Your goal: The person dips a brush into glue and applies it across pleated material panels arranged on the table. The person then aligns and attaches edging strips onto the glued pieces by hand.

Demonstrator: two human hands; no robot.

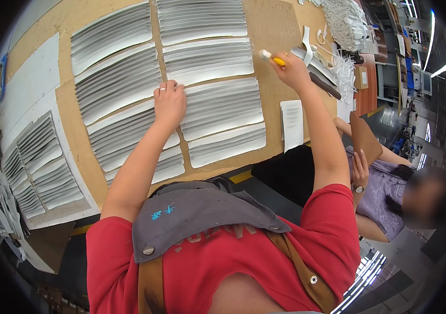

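Note:
Overlapping white strips with grey shaded edges lie in two columns of stacks (pixel 223 108) on a brown board (pixel 278 26). My left hand (pixel 170 104), with a ring on one finger, rests its fingertips on the inner edges of the strips, near the gap between the columns. Its fingers are stretched out and slightly bent, and nothing shows in them. Up at the right, my right hand (pixel 292 71) is closed around a brush (pixel 278 62) with a yellow handle and a whitish head. The brush is held above the board, right of the strips.
A small white stack (pixel 292 124) lies near the board's right edge. Beyond it are dark strips (pixel 321 73) and a heap of white scraps (pixel 344 73). More strips lie on a white board (pixel 50 157) at left. Another person holds a brown panel (pixel 365 138) at right.

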